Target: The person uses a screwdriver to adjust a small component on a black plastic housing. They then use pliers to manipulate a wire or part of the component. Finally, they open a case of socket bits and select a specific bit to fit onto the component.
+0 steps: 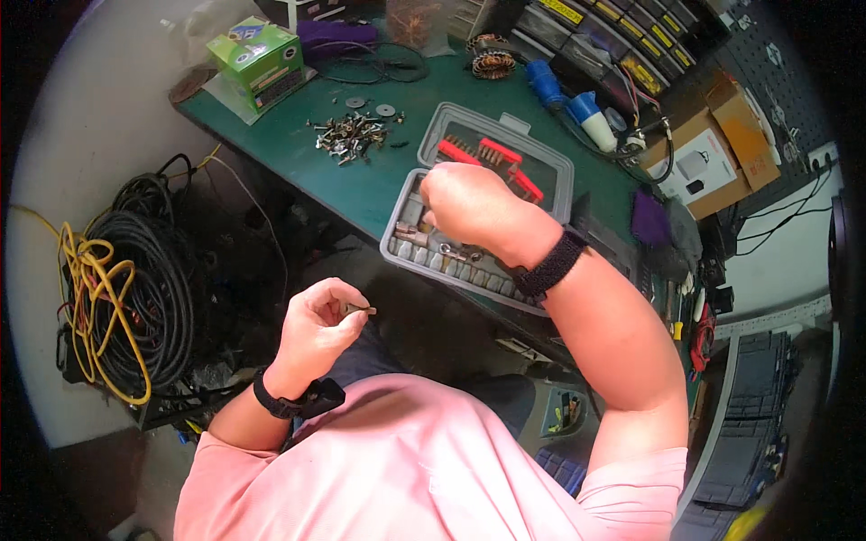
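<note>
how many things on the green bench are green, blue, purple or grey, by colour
green: 1, the green box
blue: 2, the blue plugs
purple: 2, a purple pouch and a purple cloth
grey: 1, the open grey bit case under the right hand
total: 6

A green cardboard box (256, 59) stands at the counter's (361, 185) far left corner. A brown carton with a white label (702, 167) sits at the right end. Yellow labels (561, 10) front the drawer bins behind.
</note>
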{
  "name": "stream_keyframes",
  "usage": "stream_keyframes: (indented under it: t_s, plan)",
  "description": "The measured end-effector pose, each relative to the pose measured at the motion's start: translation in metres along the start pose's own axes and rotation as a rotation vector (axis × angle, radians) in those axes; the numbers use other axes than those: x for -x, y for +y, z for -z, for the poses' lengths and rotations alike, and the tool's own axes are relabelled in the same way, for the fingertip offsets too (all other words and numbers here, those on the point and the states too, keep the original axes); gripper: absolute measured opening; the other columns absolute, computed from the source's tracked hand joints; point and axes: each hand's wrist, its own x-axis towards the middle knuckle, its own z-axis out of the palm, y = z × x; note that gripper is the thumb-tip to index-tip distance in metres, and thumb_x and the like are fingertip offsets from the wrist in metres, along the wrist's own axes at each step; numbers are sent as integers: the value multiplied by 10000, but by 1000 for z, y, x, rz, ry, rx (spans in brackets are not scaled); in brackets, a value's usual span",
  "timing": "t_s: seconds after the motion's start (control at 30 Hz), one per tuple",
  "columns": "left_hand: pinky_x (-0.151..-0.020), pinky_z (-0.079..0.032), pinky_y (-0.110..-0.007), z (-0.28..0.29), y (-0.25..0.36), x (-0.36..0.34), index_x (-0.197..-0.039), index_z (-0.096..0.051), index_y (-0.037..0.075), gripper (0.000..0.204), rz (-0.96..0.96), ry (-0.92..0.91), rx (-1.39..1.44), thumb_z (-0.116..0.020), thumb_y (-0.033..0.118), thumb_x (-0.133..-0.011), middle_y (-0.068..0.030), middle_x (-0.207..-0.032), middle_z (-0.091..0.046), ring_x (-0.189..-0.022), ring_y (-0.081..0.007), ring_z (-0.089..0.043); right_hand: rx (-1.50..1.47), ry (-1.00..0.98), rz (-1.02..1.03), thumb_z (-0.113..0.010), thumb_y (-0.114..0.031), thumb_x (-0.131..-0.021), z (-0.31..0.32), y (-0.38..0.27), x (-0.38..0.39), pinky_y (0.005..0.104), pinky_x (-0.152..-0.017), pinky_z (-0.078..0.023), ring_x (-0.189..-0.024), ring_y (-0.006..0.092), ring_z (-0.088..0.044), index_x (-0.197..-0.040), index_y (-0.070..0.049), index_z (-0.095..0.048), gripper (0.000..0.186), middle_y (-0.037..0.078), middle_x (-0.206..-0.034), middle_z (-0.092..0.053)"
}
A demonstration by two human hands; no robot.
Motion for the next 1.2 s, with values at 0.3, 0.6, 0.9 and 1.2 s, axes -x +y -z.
stream_keyframes:
  t_s: [0.3, 0.6, 0.9, 1.2]
  plan:
    - [-557, -398, -184, -1, 3, -6, -895, -681, -8, 121, -112, 19, -58, -669, -63, -788, 4, -781, -570, -668, -39, -500, 91, 129, 82, -721, -148, -717, -20, 9, 2, 440, -692, -516, -778, 359, -627, -785, -24, -690, 145, 166, -801, -629]
    - [-555, -396, -220, -9, -2, -12, -857, -701, 23, 160, -164, -22, -388, -702, -55, -717, -23, -748, -579, -632, -80, -506, -500, 348, 58, -708, -43, -751, 41, 9, 104, 307, -617, -506, -670, 221, -632, -921, -28, -648, 180, 121, -798, -629]
    - [-564, -402, -227, -39, -3, -14, -850, -705, 24, 199, -244, -98, -433, -703, -92, -687, -21, -752, -582, -640, -93, -510, -739, 516, -15, -720, 16, -761, 27, 33, 181, 223, -584, -458, -682, 102, -571, -965, -40, -653, 222, 60, -894, -608]
    - [-635, -462, -229, -68, -2, -12, -872, -704, 22, 198, -293, -162, -469, -711, -77, -701, -46, -869, -646, -758, -125, -598, -684, 617, -80, -723, 9, -753, 19, 45, 221, 243, -584, -427, -666, 109, -527, -919, -37, -656, 185, 40, -829, -560]
